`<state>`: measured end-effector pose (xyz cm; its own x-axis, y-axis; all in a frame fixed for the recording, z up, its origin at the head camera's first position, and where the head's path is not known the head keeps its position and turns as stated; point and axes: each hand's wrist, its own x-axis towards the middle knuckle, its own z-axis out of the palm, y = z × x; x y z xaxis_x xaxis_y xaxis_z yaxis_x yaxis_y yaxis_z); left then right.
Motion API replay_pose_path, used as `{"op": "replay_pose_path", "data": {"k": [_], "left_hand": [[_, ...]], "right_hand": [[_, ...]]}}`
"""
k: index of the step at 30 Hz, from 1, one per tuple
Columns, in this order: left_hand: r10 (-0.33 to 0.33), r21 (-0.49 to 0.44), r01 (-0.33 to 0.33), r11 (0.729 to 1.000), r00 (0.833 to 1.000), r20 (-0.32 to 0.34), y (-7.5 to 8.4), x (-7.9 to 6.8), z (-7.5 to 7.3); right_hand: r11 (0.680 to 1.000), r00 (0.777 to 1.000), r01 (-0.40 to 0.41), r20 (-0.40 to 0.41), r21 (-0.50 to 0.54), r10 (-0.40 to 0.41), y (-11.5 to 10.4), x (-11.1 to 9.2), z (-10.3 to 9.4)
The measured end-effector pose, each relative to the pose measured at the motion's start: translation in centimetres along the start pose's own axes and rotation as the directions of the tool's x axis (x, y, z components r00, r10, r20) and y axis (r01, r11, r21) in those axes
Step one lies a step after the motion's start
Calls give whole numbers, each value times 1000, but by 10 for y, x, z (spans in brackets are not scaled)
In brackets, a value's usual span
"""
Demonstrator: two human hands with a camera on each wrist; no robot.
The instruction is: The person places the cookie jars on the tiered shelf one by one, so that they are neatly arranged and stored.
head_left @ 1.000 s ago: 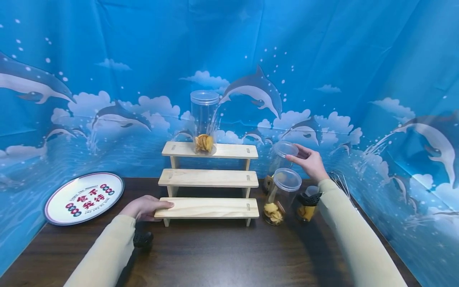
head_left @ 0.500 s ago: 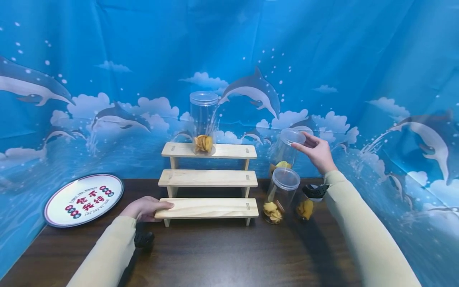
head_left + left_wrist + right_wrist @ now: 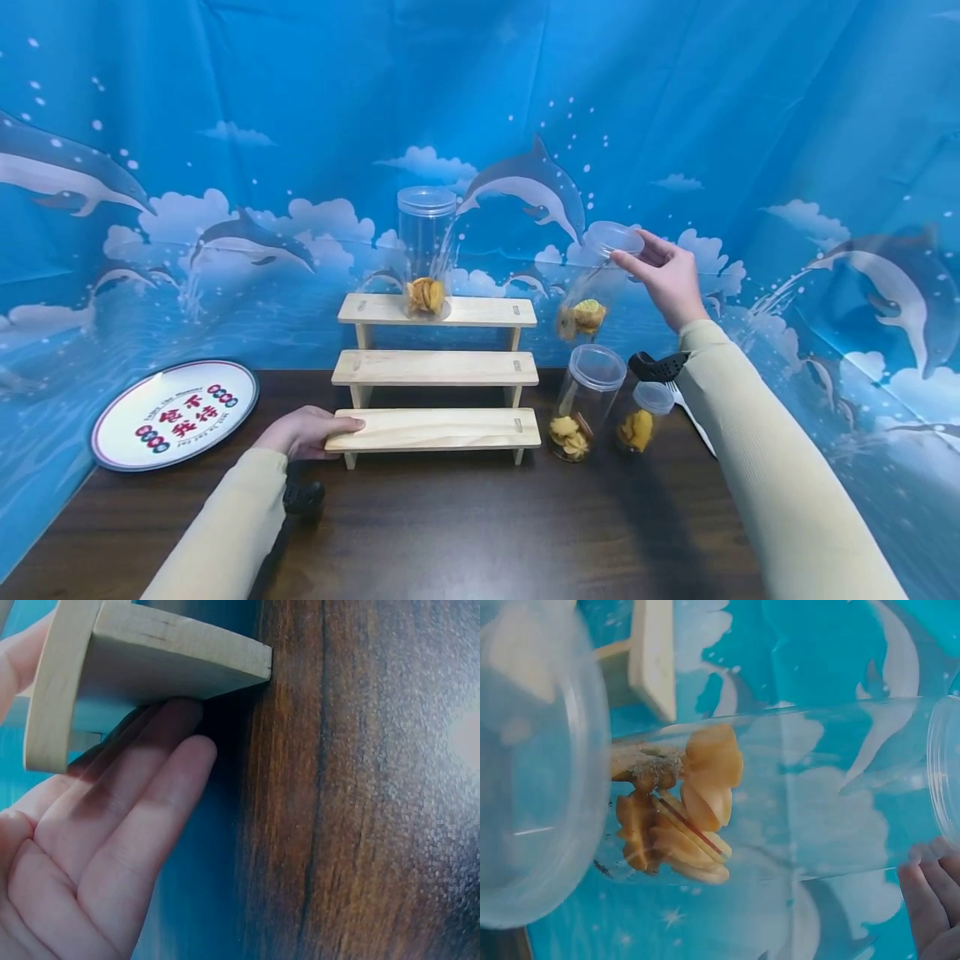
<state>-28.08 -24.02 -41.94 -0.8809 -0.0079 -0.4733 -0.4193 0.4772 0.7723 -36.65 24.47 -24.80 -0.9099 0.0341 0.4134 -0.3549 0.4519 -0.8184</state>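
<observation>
Blue cloth hangs behind the table. The right hand grips a tilted jar by its lid, lifted right of the rack; the left hand, partly hidden, probably pinches the rack's near left end. Better to straighten the jar gently.

**Clear plastic, pale wood, printed cloth**

Jars: transparent, smooth, glossy, plastic-looking. Stepped rack: pale, matt wood with fine grain. Counter: dark, glossy wood-grain. Plate: smooth, glossy. Backdrop: printed, lightly creased cloth.
</observation>
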Motion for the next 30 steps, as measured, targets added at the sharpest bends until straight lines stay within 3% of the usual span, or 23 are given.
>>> {"op": "replay_pose_path", "data": {"k": [12, 19, 30], "left_hand": [[7, -18, -7, 1000, 1000, -9, -3, -1, 0], [-3, -56, 2, 998, 1000, -22, 2, -3, 3], [17, -56, -20, 998, 999, -45, -4, -4, 2]], "right_hand": [[997, 998, 49, -52, 65, -46, -48, 11, 18], [992, 995, 91, -40, 91, -87, -60, 15, 39], [991, 997, 79, -9, 104, -79, -66, 22, 70]]}}
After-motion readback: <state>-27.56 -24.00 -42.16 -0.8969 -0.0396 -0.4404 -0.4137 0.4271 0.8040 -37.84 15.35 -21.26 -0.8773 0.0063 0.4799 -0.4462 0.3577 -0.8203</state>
